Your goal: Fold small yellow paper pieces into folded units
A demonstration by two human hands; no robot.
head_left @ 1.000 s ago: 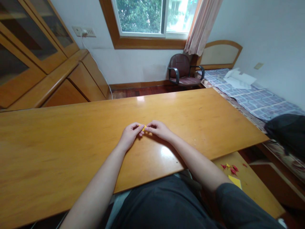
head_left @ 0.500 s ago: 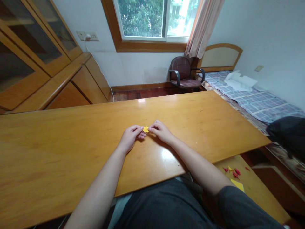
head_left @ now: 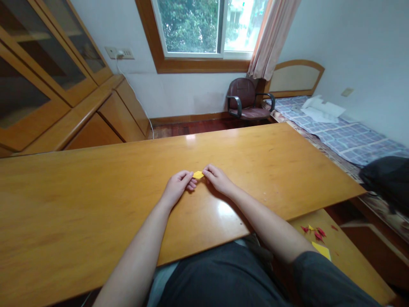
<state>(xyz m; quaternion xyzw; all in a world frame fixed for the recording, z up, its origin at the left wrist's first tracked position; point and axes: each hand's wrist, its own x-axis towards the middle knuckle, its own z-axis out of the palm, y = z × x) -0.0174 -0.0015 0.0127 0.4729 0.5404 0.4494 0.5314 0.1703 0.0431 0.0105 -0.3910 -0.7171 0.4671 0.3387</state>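
A small piece of folded yellow paper (head_left: 198, 175) is held just above the wooden table (head_left: 96, 204), stretched between my two hands. My left hand (head_left: 179, 185) pinches its left end between thumb and forefinger, the other fingers curled loosely beneath. At the right end, the thumb and fingertips of my right hand (head_left: 217, 178) are closed on the paper. Its middle part shows as a flat, pointed shape; both ends are covered by my fingertips.
On a lower wooden surface (head_left: 358, 264) at the right lie several small red folded-paper pieces (head_left: 318, 233), a yellow one (head_left: 311, 228) and a yellow paper sheet (head_left: 321, 250). Beyond the table stand a brown armchair (head_left: 243, 96), a bed (head_left: 338, 132) and a cabinet (head_left: 92, 123).
My right hand has shifted slightly right, away from the left, and more of the yellow paper shows between them. The whole view has tilted a little.
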